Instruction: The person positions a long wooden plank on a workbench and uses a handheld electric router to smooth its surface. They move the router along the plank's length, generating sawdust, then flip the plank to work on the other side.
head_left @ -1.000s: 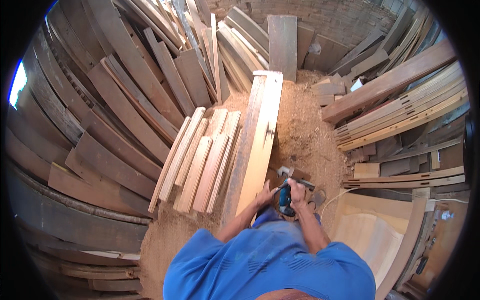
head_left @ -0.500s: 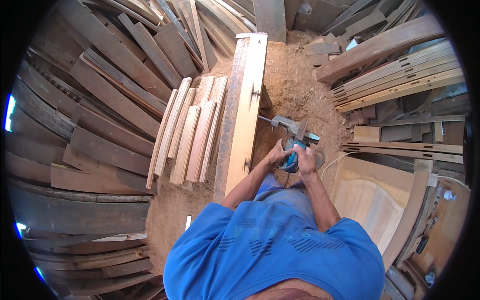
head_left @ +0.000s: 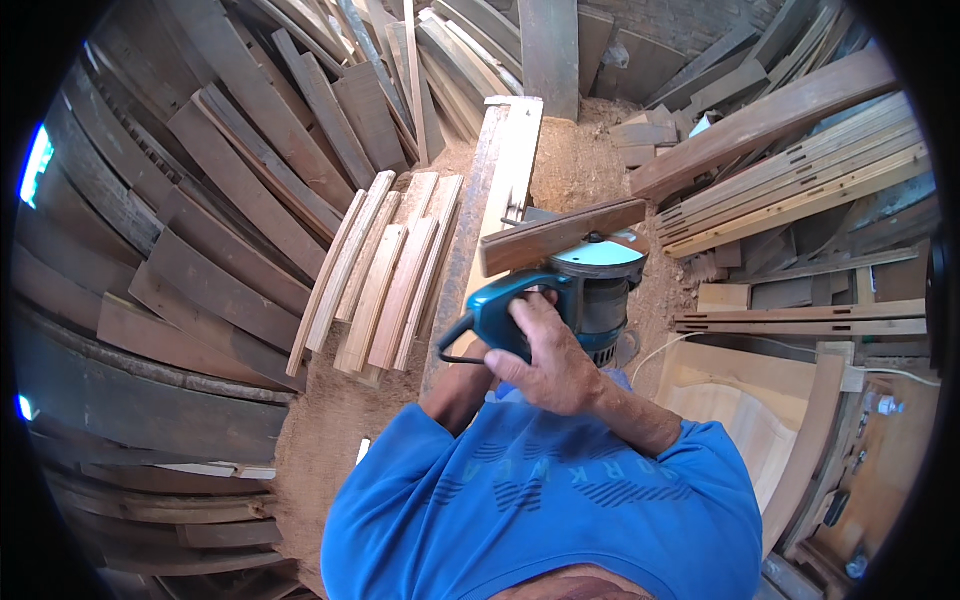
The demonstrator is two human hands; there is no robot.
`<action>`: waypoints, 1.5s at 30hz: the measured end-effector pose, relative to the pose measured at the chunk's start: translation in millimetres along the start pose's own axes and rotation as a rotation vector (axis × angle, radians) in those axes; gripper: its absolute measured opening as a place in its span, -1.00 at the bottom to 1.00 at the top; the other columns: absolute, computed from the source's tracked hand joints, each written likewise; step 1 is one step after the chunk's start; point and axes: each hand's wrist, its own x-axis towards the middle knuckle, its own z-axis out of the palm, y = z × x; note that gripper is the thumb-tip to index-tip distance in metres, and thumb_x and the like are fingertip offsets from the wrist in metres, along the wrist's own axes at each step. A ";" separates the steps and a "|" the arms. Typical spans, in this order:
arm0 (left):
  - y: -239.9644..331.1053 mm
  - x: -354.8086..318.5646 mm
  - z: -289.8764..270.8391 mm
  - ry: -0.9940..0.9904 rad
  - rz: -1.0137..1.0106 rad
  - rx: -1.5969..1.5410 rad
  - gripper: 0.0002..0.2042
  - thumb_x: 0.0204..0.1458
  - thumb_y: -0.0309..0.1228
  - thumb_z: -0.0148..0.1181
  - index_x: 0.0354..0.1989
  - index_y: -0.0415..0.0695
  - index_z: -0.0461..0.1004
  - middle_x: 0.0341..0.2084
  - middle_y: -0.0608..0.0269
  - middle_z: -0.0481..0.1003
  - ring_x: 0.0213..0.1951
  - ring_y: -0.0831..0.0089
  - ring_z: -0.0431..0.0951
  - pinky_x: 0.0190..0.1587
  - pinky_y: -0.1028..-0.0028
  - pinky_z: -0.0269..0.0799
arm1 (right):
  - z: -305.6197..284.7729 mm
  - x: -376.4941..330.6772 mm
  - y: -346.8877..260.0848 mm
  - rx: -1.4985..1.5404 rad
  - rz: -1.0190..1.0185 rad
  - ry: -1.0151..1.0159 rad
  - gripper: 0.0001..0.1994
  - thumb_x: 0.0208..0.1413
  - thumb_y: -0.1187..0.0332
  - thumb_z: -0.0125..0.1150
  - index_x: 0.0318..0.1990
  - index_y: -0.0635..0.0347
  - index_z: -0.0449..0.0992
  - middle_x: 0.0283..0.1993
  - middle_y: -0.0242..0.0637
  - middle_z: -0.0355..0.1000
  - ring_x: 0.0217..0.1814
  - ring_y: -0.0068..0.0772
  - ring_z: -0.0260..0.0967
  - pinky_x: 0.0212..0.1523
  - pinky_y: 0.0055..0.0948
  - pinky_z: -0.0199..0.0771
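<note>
Right hand [head_left: 548,355] grips one power tool [head_left: 603,303].
One board [head_left: 562,235] against it; left hand hidden behind it, grip unclear.

Woodworking workshop. Sawdust-covered floor [head_left: 325,470]; rough boards [head_left: 230,280] ranked along the left side, more timber [head_left: 475,65] propped at the far end near a brick wall [head_left: 690,25]. Pale grooved strips [head_left: 403,295] laid side by side. Right: slotted rails [head_left: 790,190] stacked, arched wooden panel [head_left: 735,405]. Teal power tool [head_left: 603,305] in hand.
</note>
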 end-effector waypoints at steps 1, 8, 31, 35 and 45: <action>6.3 -1.8 1.2 -0.001 0.019 -0.010 -0.02 -0.07 -0.03 0.40 0.41 -0.35 0.04 0.24 -0.14 0.33 0.23 0.14 0.38 0.29 0.25 0.26 | -4.0 -3.3 -10.7 -0.059 -0.087 0.012 -0.46 0.14 0.08 0.22 0.07 0.42 0.38 0.00 0.11 0.35 0.13 0.16 0.31 0.20 -0.08 0.28; 26.1 -42.2 -3.7 0.062 0.117 -0.045 -0.03 -0.07 -0.03 0.40 0.41 -0.34 0.04 0.25 -0.13 0.33 0.24 0.14 0.37 0.30 0.25 0.25 | -105.1 -44.6 -62.1 -0.088 -0.280 0.319 -0.57 0.12 0.17 0.25 -0.01 0.38 0.52 0.02 -0.01 0.51 0.03 -0.10 0.49 0.05 -0.20 0.48; 49.2 -101.6 -12.0 0.066 0.138 -0.035 -0.05 -0.07 -0.05 0.40 0.41 -0.33 0.07 0.25 -0.12 0.33 0.26 0.13 0.35 0.31 0.23 0.23 | -72.9 2.2 -26.0 -0.636 0.102 -0.146 -0.61 0.06 0.08 0.33 -0.13 0.23 0.63 -0.23 -0.02 0.58 -0.12 -0.01 0.55 -0.06 -0.09 0.49; 53.4 -97.3 -6.1 0.011 0.107 -0.017 -0.05 -0.07 -0.05 0.40 0.41 -0.33 0.07 0.25 -0.12 0.33 0.26 0.12 0.35 0.31 0.23 0.23 | -71.5 4.8 -19.2 -0.724 0.167 -0.142 -0.56 0.04 -0.02 0.35 -0.18 0.22 0.63 -0.27 -0.07 0.59 -0.13 -0.06 0.56 -0.07 -0.10 0.50; 54.1 -92.3 2.9 -0.042 0.063 -0.007 -0.06 -0.08 -0.06 0.40 0.40 -0.32 0.08 0.25 -0.12 0.32 0.27 0.12 0.34 0.32 0.22 0.22 | -77.1 -6.3 -15.7 -0.604 0.213 -0.092 -0.53 -0.01 -0.06 0.39 -0.22 0.22 0.62 -0.29 -0.08 0.58 -0.18 -0.07 0.56 -0.08 -0.11 0.49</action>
